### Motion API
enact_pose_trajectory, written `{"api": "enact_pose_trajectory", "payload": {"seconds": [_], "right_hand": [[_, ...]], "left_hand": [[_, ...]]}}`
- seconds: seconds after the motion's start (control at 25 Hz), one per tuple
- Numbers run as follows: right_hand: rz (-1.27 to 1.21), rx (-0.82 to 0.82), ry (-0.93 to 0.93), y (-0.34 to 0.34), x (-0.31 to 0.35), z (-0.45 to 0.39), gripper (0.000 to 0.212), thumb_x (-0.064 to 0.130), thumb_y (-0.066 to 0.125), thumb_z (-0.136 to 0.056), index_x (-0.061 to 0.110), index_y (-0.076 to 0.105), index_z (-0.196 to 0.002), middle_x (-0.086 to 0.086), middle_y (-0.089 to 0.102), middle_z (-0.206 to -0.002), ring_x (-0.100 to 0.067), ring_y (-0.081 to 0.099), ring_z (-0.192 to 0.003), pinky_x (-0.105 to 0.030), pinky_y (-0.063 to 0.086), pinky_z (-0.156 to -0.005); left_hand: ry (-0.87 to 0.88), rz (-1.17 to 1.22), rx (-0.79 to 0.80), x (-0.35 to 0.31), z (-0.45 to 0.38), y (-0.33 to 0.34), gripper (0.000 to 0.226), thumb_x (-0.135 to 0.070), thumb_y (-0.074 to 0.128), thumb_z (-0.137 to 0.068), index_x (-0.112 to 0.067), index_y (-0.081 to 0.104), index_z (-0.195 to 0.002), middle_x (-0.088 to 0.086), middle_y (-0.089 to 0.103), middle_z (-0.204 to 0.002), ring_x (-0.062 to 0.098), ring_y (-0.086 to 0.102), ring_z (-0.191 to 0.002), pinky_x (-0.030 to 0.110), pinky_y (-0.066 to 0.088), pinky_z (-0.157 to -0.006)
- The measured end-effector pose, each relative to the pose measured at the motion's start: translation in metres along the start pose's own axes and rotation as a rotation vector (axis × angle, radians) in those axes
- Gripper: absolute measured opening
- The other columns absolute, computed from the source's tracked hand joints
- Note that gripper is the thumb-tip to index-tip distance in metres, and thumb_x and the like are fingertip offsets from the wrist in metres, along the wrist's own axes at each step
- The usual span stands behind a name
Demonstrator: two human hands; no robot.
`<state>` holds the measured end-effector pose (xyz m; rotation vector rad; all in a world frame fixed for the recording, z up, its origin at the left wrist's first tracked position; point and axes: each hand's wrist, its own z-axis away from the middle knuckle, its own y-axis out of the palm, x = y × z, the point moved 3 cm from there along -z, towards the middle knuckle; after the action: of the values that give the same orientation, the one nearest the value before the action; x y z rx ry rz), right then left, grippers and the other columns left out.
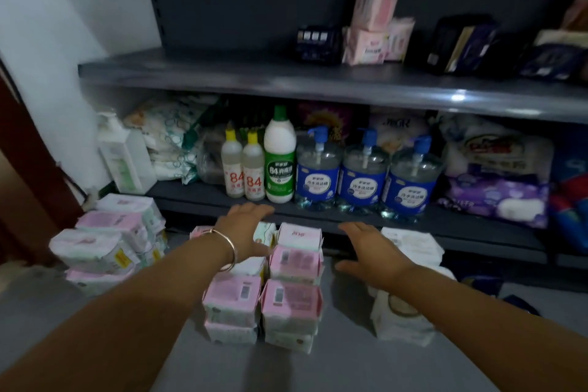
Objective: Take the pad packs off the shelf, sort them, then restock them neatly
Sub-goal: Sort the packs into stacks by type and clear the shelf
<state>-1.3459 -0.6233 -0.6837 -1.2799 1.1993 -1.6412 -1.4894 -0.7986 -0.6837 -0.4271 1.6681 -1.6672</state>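
Two bare forearms are reaching in from the near edge, and between them the pink packs point(273, 293) are sitting stacked on the grey floor point(343, 366), two columns side by side, running away from the camera toward the shelf unit. The left hand point(246, 231), bangle point(227, 251) at the wrist, is hovering over the far left of that block with fingers spread and straight, gripping nothing. The right hand point(370, 251) is hanging just right of the block, fingers also straight and loose, holding nothing; whether either palm is touching a pack is hard to tell. The hands are apart, bracketing the far packs, so the block's long axis is lying straight ahead between them, and the left hand is looking the nearer to it. A white stack point(402, 318) is standing under and right of the right wrist, and another pile point(111, 242) is sitting well off to the left by the wall. The upper shelf point(197, 73) is showing bare board on its left, with a few pink packs and dark packs farther right. Bottles point(280, 156) are filling the lower shelf. Sorting is looking largely done; my guess is a two-handed squeeze on the far packs, then a lift to that bare board.
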Motion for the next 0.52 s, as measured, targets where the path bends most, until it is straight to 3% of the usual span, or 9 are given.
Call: {"api": "enact_pose_trajectory", "payload": {"seconds": [0.16,0.52], "right_hand": [[0.012,-0.057,0.006,-0.054,-0.013,-0.005,0.070,0.031,0.064,-0.089,0.017,0.027,-0.146,-0.007,0.040,-0.144,-0.024,0.042,-0.129,-0.033,0.040,-0.105],[0.046,-0.298,-0.014,-0.191,-0.075,-0.016,0.051,0.020,0.062,-0.089,0.014,0.046,-0.137,-0.007,0.050,-0.136,-0.025,0.050,-0.120,-0.033,0.044,-0.097]], "left_hand": [[0.119,0.114,-0.036,-0.046,-0.017,-0.050,0.078,-0.029,0.073,-0.080,-0.022,0.029,-0.144,0.002,0.036,-0.146,0.018,0.039,-0.131,0.027,0.034,-0.107],[0.205,0.091,-0.176,-0.147,-0.072,-0.149,0.062,-0.034,0.069,-0.082,-0.022,0.042,-0.136,-0.001,0.052,-0.127,0.013,0.053,-0.111,0.026,0.046,-0.095]]}}
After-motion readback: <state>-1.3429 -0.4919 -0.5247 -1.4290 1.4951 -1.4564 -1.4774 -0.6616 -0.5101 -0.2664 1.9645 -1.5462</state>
